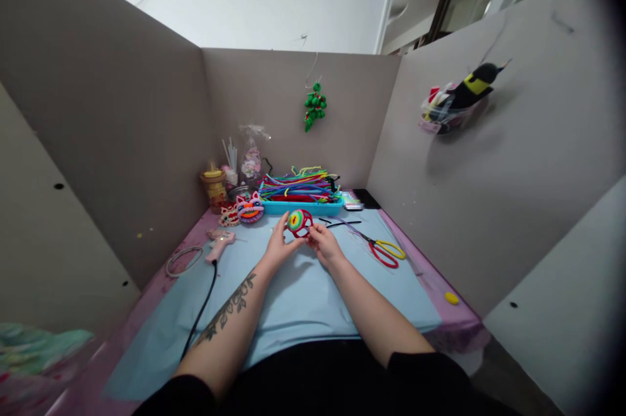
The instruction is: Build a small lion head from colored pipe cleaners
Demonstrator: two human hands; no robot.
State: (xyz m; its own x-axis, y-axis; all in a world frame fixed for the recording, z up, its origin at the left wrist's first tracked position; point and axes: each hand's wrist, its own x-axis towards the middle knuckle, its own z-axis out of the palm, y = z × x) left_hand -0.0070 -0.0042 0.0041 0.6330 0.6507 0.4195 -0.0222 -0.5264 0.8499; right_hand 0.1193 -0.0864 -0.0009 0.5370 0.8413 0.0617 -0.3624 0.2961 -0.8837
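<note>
Both my hands meet over the middle of a light blue mat (pixel 303 298). My left hand (pixel 278 243) and my right hand (pixel 321 243) are closed on a small pipe-cleaner piece (pixel 298 222), red loops around a rainbow coil with a dark centre. It is held just above the mat, in front of a blue tray (pixel 298 206) full of coloured pipe cleaners. A few loose dark pipe cleaners (pixel 342 223) lie just right of my right hand.
Red and yellow scissors (pixel 384 251) lie to the right, a pink glue gun (pixel 219 243) with black cord and a wire ring (pixel 183 261) to the left. Finished lion-face pieces (pixel 243 210), a jar (pixel 214 188) and a wrapped bundle stand at the back. Grey partition walls enclose the desk.
</note>
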